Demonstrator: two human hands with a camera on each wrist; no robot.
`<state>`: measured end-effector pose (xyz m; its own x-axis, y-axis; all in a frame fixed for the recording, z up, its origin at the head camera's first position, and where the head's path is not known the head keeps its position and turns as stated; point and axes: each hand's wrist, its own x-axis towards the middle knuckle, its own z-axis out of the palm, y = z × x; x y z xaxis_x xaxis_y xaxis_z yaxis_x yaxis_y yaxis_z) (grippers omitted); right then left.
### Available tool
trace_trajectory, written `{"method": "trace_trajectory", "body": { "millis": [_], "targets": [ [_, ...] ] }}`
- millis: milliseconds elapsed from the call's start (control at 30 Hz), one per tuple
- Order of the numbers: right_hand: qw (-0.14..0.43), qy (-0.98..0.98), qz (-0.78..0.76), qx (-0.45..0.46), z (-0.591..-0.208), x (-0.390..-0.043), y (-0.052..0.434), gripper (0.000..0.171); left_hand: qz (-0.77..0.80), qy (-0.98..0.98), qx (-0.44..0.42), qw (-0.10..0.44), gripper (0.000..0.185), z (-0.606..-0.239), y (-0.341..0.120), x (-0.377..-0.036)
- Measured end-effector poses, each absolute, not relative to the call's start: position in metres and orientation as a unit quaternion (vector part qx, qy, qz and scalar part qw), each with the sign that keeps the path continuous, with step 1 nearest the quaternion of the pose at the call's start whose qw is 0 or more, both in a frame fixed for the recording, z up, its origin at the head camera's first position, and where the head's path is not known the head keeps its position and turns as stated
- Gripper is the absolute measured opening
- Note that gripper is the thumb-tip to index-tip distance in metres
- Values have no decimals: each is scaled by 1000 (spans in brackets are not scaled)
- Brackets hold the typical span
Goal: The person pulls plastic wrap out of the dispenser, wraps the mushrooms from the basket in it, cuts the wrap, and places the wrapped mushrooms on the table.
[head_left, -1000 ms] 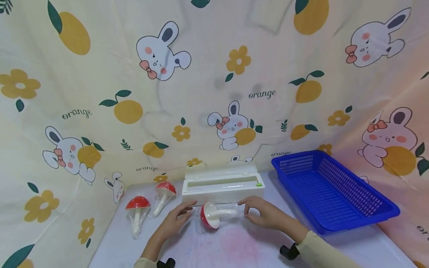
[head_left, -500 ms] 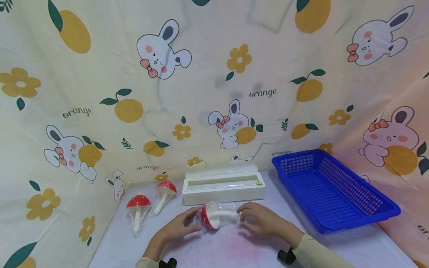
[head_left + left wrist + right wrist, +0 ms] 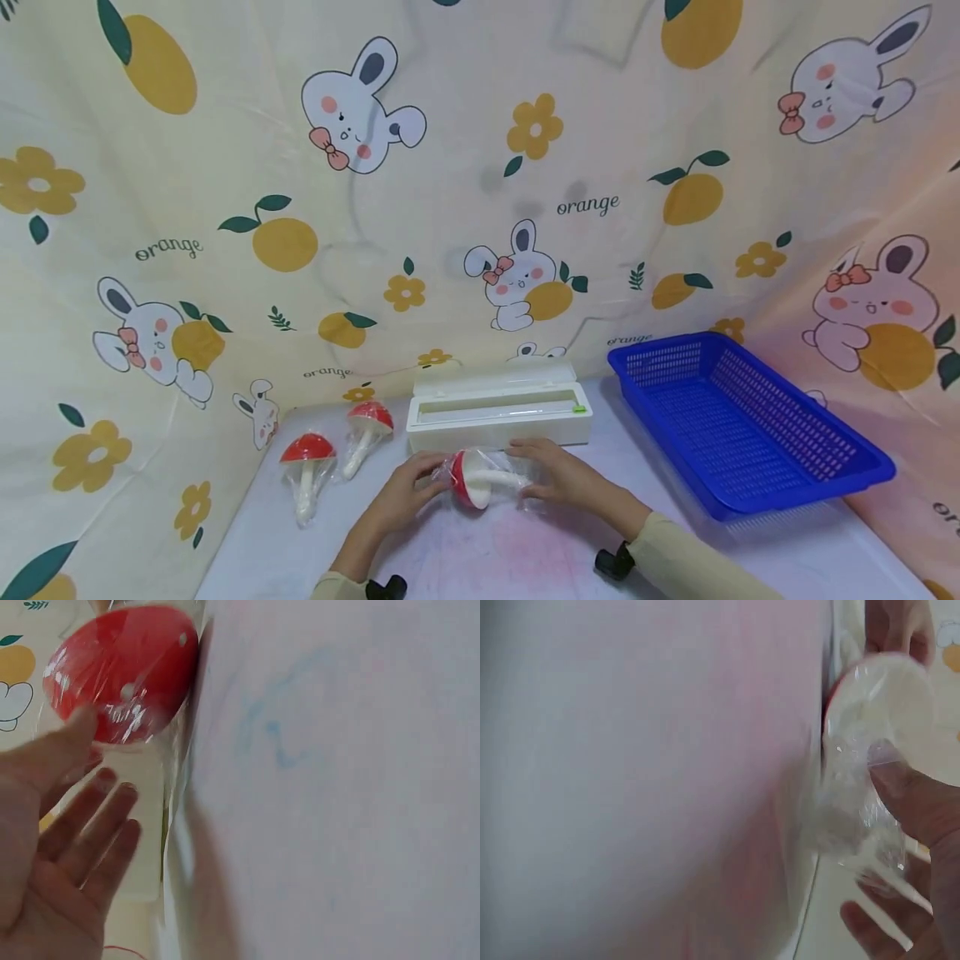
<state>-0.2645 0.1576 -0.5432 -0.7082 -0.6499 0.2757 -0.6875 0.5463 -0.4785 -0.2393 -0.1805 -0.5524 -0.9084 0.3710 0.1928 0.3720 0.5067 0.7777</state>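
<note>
**Both hands on the wrapped mushroom, middle of the desk**

From my remote seat: the red-capped toy mushroom with a white stem, wrapped in clear plastic film (image 3: 478,481), lies on its side on the white desk (image 3: 525,550), right between the two hands. My left hand (image 3: 406,492) has its thumb on the red cap, the other fingers (image 3: 90,825) loose and fairly straight just beside it, not wrapped round anything. My right hand (image 3: 558,477) is at the stem end, thumb and fingers (image 3: 915,799) pinching the crinkled film around the stem.

Just beyond the fingers sits a long white plastic box with its lid flipped open (image 3: 498,408), near the mushroom, though I can't tell if they touch. Off to the left of the left hand's fingers lie two more red-capped mushrooms in film (image 3: 307,467) (image 3: 365,427), well apart from the hands. To the right of the right hand's fingers is a blue plastic mesh basket (image 3: 810,492).
</note>
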Motion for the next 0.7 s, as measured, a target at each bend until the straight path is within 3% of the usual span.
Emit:
{"method": "trace_trajectory", "body": {
  "millis": [133,233,400,700],
  "targets": [
    [-47,-874,310,370,-545,-262,148,66,-491,-851,-184,32,37,-553,-176,-239],
    [-76,-873,316,364,-546,-258,143,66,-502,-845,-179,50,29,-553,-173,-239],
    [-75,-883,305,350,-545,-255,138,60,-486,-855,-172,65,15,-551,-168,-240],
    [-29,-896,275,348,-548,-255,133,47,-482,-858,-152,94,17,-552,-156,-239]
  ]
}}
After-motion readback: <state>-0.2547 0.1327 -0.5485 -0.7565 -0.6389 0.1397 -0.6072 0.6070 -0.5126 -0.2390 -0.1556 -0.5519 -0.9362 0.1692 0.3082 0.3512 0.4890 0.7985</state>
